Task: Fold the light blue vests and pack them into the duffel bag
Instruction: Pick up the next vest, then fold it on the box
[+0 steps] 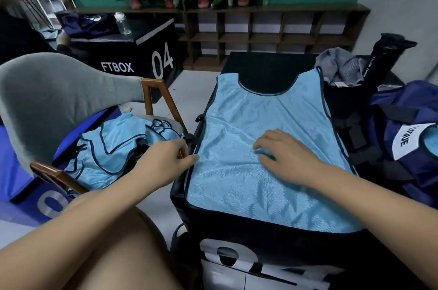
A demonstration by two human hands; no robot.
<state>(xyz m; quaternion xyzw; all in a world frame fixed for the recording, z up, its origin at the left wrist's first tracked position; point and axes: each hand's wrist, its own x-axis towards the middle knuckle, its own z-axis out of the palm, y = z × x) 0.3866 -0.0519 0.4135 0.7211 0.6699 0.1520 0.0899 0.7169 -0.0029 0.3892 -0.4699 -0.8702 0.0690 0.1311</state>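
A light blue vest (265, 124) with dark trim lies spread flat on a black box (260, 67), neck hole away from me. My left hand (166, 159) pinches the vest's left edge at the box's side. My right hand (284, 150) rests on the middle of the vest, fingers spread and slightly bent. A heap of more light blue vests (113, 147) lies on the grey chair (52, 100) to the left. The navy duffel bag (407, 138) sits at the right on the box, a bit of light blue fabric showing inside it.
A grey cloth (341, 67) and a black tube (384, 57) lie behind the bag. A black box marked 04 (142, 52) with a bottle stands at the back left, beside another person's arm. Wooden shelves (260, 31) with potted plants line the far wall.
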